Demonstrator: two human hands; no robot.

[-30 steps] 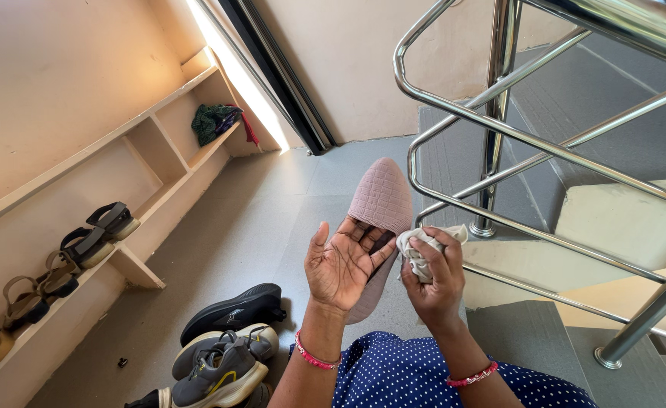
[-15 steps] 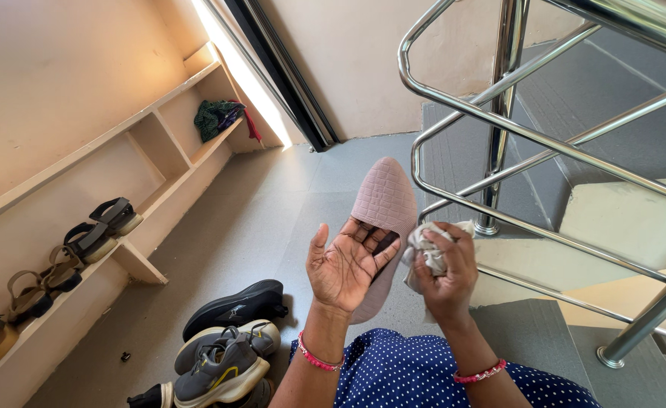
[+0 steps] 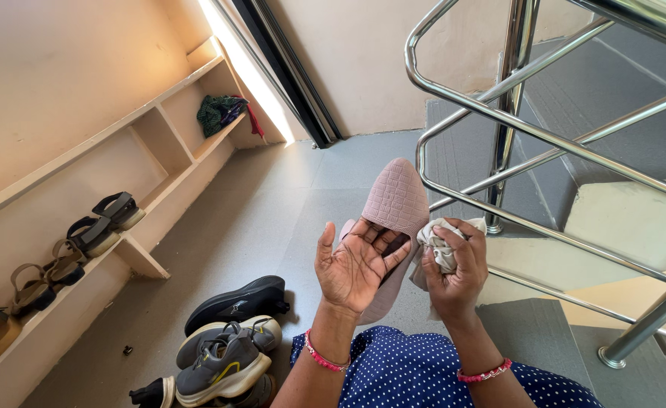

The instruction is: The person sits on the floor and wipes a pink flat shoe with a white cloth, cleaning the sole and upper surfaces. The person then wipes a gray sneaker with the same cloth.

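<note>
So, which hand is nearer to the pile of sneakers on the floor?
Left. The left hand, slipped into the pink shoe, is above and right of the sneakers. The right hand, gripping a white cloth, is farther right.
</note>
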